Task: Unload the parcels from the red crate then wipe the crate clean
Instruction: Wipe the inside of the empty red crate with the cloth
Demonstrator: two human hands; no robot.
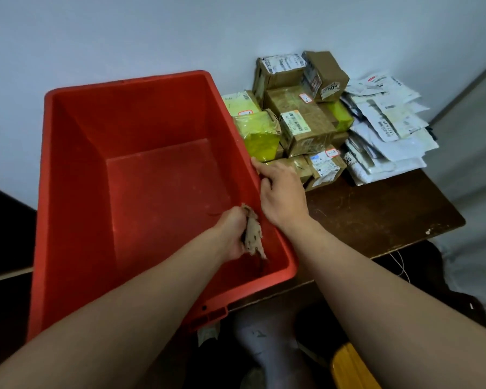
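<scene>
I see the big red crate [152, 186] filling the left and middle of the frame. It sits on the dark brown bench [376, 217], and its near corner sticks out past the bench's front edge at the bottom. I cannot tell if the crate is tipped up or flat.

My left hand [232, 234] is down inside the crate, near the lower right inner corner. Its fingers are curled tight round a crumpled, dirty brown rag [253, 237], and the rag touches the right inside wall.

My right hand [282, 197] is on the crate's right rim. The fingers bend over the edge and grip it, with the thumb lying along the top of the rim.

The parcels are out of the crate, in the upper right of the frame. The brown boxes [306, 130], some with yellow tape, are stacked just beside the crate against the pale wall [124, 37]. A heap of white mail bags [390, 130] lies right next to the boxes, farther right on the bench.
</scene>
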